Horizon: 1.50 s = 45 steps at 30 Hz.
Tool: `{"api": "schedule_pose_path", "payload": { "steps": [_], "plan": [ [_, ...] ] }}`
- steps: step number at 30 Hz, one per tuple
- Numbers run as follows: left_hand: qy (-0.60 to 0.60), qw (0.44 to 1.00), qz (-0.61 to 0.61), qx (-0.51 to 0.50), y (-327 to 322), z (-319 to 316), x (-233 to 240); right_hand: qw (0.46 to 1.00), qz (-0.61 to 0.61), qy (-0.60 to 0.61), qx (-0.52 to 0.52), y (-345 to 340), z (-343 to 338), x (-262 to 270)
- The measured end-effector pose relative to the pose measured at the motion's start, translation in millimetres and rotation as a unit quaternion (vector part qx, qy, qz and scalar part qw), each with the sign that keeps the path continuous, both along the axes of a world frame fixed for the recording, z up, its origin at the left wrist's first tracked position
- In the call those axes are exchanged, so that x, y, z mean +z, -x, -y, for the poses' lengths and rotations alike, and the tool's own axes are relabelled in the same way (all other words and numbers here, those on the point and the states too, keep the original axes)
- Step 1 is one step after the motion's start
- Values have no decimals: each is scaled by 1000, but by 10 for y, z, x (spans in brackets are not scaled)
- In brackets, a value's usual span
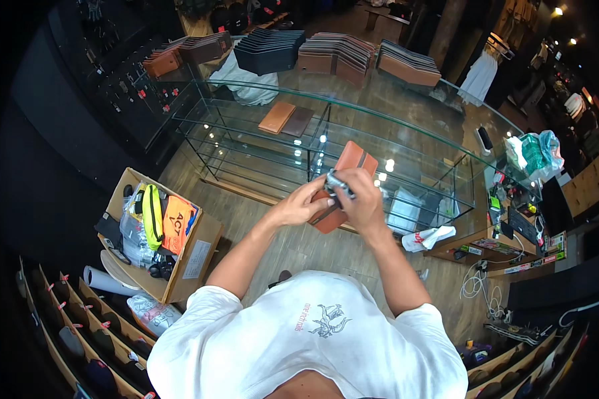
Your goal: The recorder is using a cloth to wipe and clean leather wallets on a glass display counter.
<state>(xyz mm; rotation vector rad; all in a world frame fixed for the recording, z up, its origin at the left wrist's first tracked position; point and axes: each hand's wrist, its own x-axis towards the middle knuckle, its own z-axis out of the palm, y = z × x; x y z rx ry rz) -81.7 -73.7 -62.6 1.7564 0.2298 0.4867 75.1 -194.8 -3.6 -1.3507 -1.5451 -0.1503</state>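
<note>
An orange-brown wallet (355, 155) with a dark stripe is held up in front of the glass display case. My left hand (302, 203) grips its lower left part, thumb on its face. My right hand (362, 199) is closed around a small silvery metal object (337, 183) at the wallet's middle; its exact kind cannot be told. On the glass beyond lie a tan wallet (276, 117) and a dark brown wallet (298, 122), side by side. Rows of black wallets (269, 51) and brown wallets (335, 56) stand along the far edge.
An open cardboard box (199, 254) with a neon yellow pouch and an orange bag stands at the left. At the right are a counter with a keyboard (521, 224), plastic bags (534, 152) and loose white cables (479, 287). Slanted shelves of caps flank me.
</note>
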Motion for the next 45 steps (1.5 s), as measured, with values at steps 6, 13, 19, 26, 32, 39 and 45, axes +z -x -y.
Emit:
{"api": "schedule_pose_path", "payload": {
  "steps": [6,13,19,26,32,39,45],
  "plan": [
    [84,995,-2,-53,53,127,193,1000,4,-8,-26,-82,-17,31],
    [110,992,8,-61,69,249,288,996,-40,5,-76,-250,-92,111],
    [137,987,-5,-87,49,132,200,995,-59,17,-81,-320,-79,97],
    [129,987,-9,-97,81,126,257,999,-14,31,-36,-163,64,-6],
    [150,984,11,-97,55,105,289,1000,-11,17,17,3,76,35],
    [135,985,2,-106,44,124,252,996,-40,-3,-81,-231,-29,72],
    [119,987,-13,-108,38,211,289,995,-52,-2,-83,-334,-55,161]
  ]
}}
